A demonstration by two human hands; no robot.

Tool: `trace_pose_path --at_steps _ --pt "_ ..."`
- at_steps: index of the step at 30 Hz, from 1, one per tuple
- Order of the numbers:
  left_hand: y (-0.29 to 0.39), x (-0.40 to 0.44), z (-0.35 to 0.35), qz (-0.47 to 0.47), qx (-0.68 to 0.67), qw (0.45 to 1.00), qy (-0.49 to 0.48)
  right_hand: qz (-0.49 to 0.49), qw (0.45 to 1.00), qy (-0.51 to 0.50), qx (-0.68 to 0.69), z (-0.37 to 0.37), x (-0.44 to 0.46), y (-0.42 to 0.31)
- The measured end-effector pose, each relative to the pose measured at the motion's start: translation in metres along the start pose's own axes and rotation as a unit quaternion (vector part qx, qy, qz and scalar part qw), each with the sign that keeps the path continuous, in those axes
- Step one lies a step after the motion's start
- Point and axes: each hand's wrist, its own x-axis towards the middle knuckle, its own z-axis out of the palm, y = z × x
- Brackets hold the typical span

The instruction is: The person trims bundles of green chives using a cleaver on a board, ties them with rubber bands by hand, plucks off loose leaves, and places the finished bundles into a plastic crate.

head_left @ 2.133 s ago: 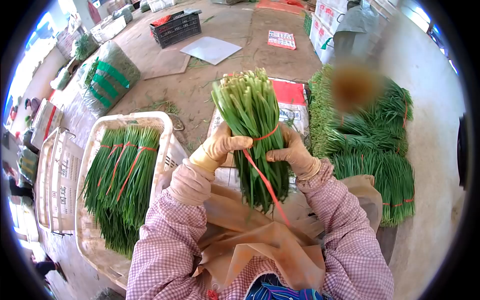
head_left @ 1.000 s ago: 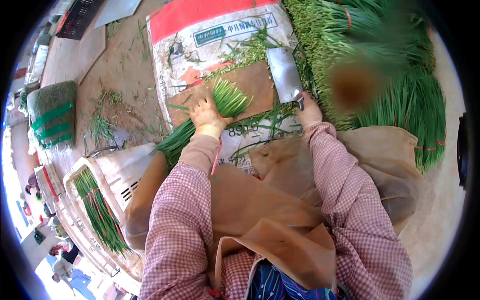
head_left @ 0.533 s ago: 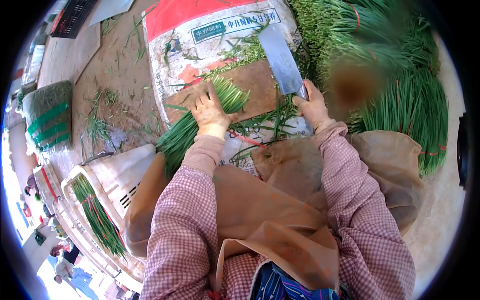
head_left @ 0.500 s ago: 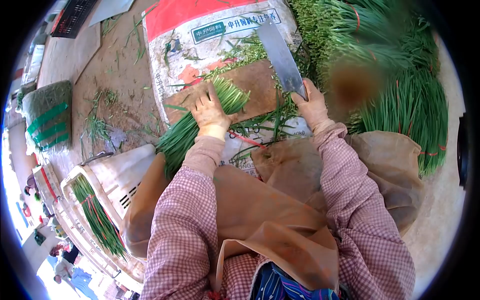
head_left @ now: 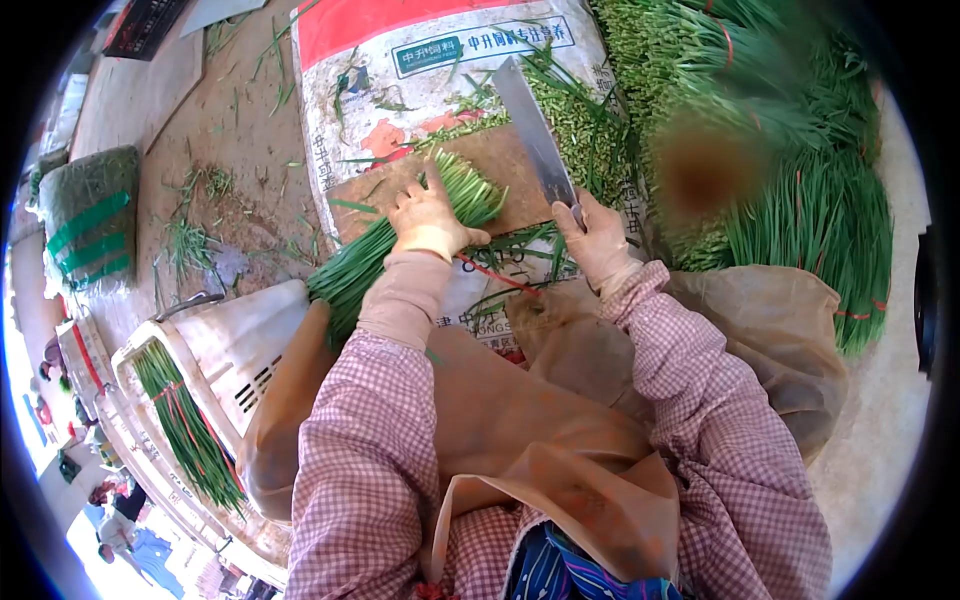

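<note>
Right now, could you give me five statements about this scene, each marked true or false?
1. The right hand grips a knife. True.
2. The left hand is inside the crate. False: the left hand rests on a green bundle.
3. The blade touches that bundle. False: bare board shows between them.
4. The board lies on a printed sack. True.
5. The green-taped bag is brown. False: the green-taped bag looks green.

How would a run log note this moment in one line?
left hand: on green bundle | right hand: holding cleaver | board: under bundle's pale ends
</note>
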Motion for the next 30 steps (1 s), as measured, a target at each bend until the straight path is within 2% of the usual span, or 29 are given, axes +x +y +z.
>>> trace_pose_path --at_steps 1,2,3,5,7,9,13,15,18,27,30 --pt "-0.001 0.002 -0.010 0.006 -0.023 0.998 -0.051 -0.011 0.998 0.016 0.053 -0.002 -0.001 -0.004" --pt "0.000 0.004 -0.021 -0.009 -0.048 0.994 -0.098 -0.013 1.000 0.012 0.014 -0.002 -0.001 -0.006" --pt "-0.001 0.004 -0.016 -0.008 -0.049 0.994 -0.100 -0.011 1.000 0.011 0.012 -0.004 -0.004 -0.011" --pt "-0.001 0.010 0.001 -0.012 -0.033 0.999 -0.026 -0.036 0.996 -0.023 -0.076 -0.009 -0.010 -0.020" --pt "0.005 0.006 0.017 -0.019 -0.045 0.999 -0.010 -0.042 0.993 -0.017 -0.104 -0.007 -0.020 -0.015" --pt "0.011 0.000 0.027 -0.014 -0.047 0.996 0.079 -0.035 0.987 -0.015 -0.159 -0.010 -0.026 -0.016" --pt "0.020 -0.002 0.029 -0.039 -0.034 0.997 0.048 -0.059 0.989 -0.012 -0.135 -0.013 -0.031 -0.017" --pt "0.024 0.000 0.031 -0.047 -0.032 0.997 0.049 -0.097 0.980 -0.008 -0.171 -0.012 -0.034 -0.018" --pt "0.025 0.003 0.032 -0.054 -0.030 0.997 0.050 -0.103 0.979 -0.026 -0.175 -0.015 -0.031 -0.026" --pt "0.023 0.008 0.027 -0.039 -0.024 0.998 0.054 -0.033 0.962 -0.145 -0.228 -0.011 -0.003 -0.022" --pt "0.024 0.010 0.021 -0.028 -0.025 0.999 0.039 -0.042 0.961 -0.147 -0.229 -0.011 -0.001 -0.026"
